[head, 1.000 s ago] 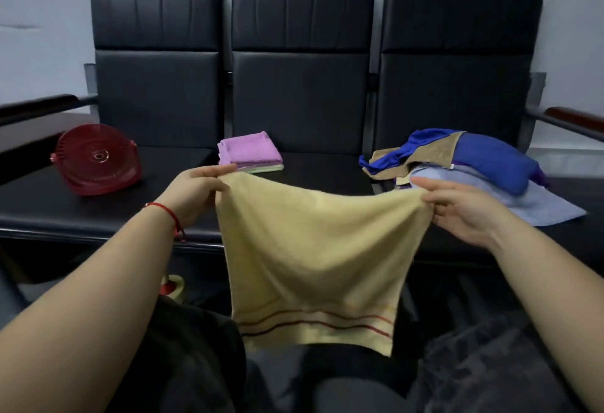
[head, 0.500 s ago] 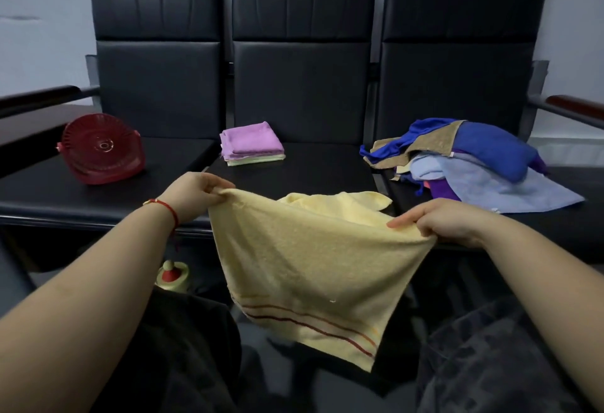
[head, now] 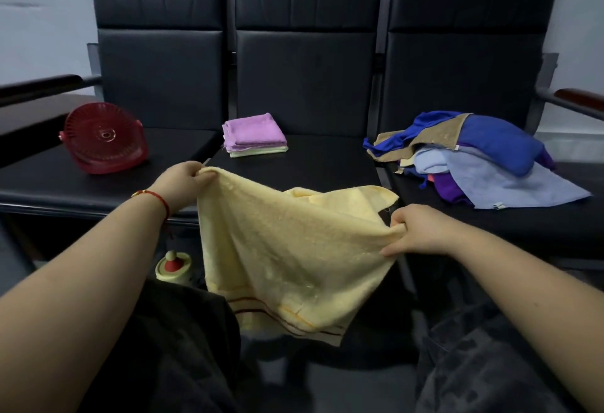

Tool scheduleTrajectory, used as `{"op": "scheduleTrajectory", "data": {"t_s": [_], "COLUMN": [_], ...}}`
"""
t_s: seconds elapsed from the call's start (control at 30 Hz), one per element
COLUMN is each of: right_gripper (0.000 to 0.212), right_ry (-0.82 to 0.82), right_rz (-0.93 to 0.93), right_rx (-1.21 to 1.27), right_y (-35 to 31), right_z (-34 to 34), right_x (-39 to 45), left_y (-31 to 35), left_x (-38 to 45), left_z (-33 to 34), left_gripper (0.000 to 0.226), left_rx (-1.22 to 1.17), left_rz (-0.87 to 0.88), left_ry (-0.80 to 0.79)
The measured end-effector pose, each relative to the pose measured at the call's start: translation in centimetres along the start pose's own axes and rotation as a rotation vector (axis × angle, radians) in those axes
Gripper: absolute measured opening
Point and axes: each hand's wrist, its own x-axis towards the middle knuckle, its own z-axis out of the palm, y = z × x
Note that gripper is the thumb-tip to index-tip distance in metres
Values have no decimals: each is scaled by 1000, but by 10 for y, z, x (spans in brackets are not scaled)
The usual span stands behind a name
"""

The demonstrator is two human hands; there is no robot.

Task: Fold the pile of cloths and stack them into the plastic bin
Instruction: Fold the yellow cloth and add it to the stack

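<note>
No brand name or readable writing shows on any item; a small tag at the front corner of the pale blue cloth [head: 510, 184] is too small to read. The left hand [head: 183, 184] pinches one upper corner of the yellow towel [head: 287, 249] with curled fingers, and the right hand [head: 421, 233] grips the opposite upper corner in a closed fist, thumb tucked against the fabric. The towel's top edge sags between the two hands, its far portion draped over the front edge of the middle seat [head: 327, 164], while the near portion hangs below that edge with its striped hem lowest, above the person's lap. A red string bracelet [head: 157, 198] circles the left wrist. The folded stack of cloths [head: 253, 134], pink over pale green, sits toward the back left corner of the middle seat, well apart from the towel; bare seat surface lies between them. The unfolded pile of cloths [head: 474, 151], in blue, tan, purple and pale blue, covers the left and central part of the right seat [head: 555, 216], its front edge near the right hand. A red plastic basket [head: 104, 138], tipped on its side with its base facing the camera, stands on the left seat [head: 49, 184], near that seat's back. A small yellow-and-red object [head: 173, 267] stands on the floor below the front edge of the seats, just beside the towel's left side.
</note>
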Motion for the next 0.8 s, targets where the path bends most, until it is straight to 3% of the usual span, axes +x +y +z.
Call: {"op": "scheduleTrajectory", "data": {"t_s": [0.1, 0.23, 0.3, 0.4, 0.53, 0.63, 0.73, 0.8], "right_gripper": [15, 9, 4, 21, 29, 25, 23, 26], "right_ry": [170, 239, 187, 54, -83, 91, 373, 454], "right_rz": [-42, -25, -3, -6, -96, 8, 159, 201], "right_rx": [49, 417, 640, 1106, 1514, 1448, 976, 749], "right_y": [-4, 1, 7, 9, 5, 11, 27, 32], "right_z": [0, -14, -20, -31, -50, -42, -22, -12], "right_x": [4, 5, 5, -2, -10, 8, 33, 41], "left_y": [-1, -5, -2, 9, 25, 28, 12, 4], "left_x": [-1, -4, -6, -11, -15, -12, -2, 5], "left_z": [-6, -12, -12, -16, -25, -19, -4, 5], "left_gripper": [26, 29, 28, 37, 52, 44, 23, 26], "left_rx": [-162, -431, -631, -840, -1140, -1134, -820, -560], "left_rz": [-21, -47, -91, -138, -58, -85, -149, -127], "left_ry": [41, -4, -108, -235, -383, -338, -183, -97]}}
